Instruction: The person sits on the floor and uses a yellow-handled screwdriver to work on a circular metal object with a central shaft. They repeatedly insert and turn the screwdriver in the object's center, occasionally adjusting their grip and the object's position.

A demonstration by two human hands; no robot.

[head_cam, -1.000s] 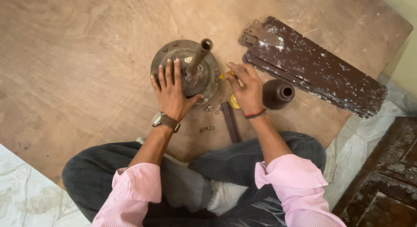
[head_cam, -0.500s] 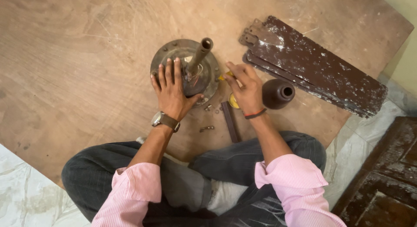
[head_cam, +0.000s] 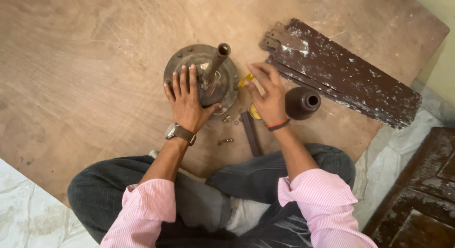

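Note:
A round, rusty fan motor [head_cam: 189, 58] with an upright shaft [head_cam: 217, 60] lies on a wooden board [head_cam: 85, 63]. My left hand [head_cam: 187, 98], which has a wristwatch on it, presses flat on the motor's near side with fingers spread. My right hand [head_cam: 268, 94] hovers just right of the motor. Its thumb and fingers pinch a small yellow-handled tool [head_cam: 245, 79] that points at the motor's edge. Another yellow piece [head_cam: 253, 111] shows under this hand.
A dark cup-shaped cover [head_cam: 302, 103] stands right of my right hand. Stacked brown fan blades [head_cam: 341, 72] lie beyond it. A dark flat bar [head_cam: 250, 134] and loose screws [head_cam: 226, 141] lie near my knees. A dark wooden panel [head_cam: 417, 200] sits at the lower right on pale stone floor [head_cam: 28, 219].
My right hand's fingers have shifted slightly with the yellow tool near the motor's edge. My left hand stays pressed on the motor.

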